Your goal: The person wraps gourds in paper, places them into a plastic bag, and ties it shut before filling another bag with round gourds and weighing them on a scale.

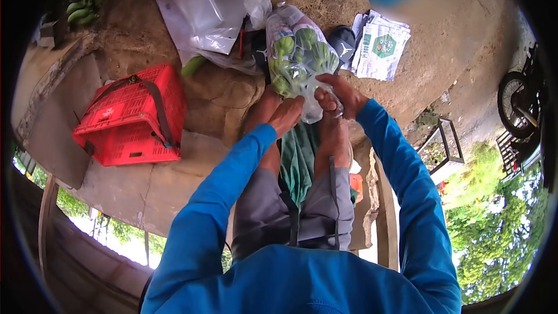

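A clear plastic bag (301,52) of green vegetables lies between my feet, its gathered mouth towards me. The kind of vegetable is hard to make out through the film. My right hand (342,96) is closed around the bag's mouth on the right, with the thumb on top. On the other side of the mouth, my left hand (287,116) has its fingers pressed together at the loose film. Green cloth (298,160) hangs between my legs, just below the bag.
To the left, a red plastic basket (131,117) with a dark strap lies tipped over. A large white plastic bag (209,14) is beyond it. Printed sheets (382,46) are stacked right of my dark sandal (342,43). Long green vegetables (82,11) lie far left; a motorcycle wheel (517,104) is far right.
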A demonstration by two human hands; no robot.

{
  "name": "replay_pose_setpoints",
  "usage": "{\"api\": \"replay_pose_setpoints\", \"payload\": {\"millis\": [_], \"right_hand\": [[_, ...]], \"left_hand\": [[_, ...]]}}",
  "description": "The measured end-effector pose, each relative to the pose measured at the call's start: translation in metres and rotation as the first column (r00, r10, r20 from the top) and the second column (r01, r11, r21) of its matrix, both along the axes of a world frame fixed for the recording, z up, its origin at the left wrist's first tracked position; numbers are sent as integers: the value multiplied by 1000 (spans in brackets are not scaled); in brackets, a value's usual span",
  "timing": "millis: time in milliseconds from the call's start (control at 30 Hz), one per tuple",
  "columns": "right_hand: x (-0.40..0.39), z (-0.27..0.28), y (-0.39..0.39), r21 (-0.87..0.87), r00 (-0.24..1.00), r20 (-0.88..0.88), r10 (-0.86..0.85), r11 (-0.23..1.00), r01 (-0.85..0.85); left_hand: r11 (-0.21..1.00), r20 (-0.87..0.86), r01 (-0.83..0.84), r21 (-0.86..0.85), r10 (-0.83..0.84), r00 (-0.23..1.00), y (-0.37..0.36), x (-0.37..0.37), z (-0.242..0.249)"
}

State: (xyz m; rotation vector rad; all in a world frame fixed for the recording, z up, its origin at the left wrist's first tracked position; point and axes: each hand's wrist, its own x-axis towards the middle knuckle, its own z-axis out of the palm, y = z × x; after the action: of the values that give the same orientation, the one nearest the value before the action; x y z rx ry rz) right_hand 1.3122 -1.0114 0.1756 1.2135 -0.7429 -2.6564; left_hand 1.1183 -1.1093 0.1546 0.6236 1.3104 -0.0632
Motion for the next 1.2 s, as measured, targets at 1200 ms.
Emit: {"api": "replay_pose_setpoints", "payload": {"millis": [1200], "right_hand": [[-145,-4,-90,719,162,628,-762,487,-495]], "left_hand": [[-14,-231,913,408,-969,89,169,59,38]]}}
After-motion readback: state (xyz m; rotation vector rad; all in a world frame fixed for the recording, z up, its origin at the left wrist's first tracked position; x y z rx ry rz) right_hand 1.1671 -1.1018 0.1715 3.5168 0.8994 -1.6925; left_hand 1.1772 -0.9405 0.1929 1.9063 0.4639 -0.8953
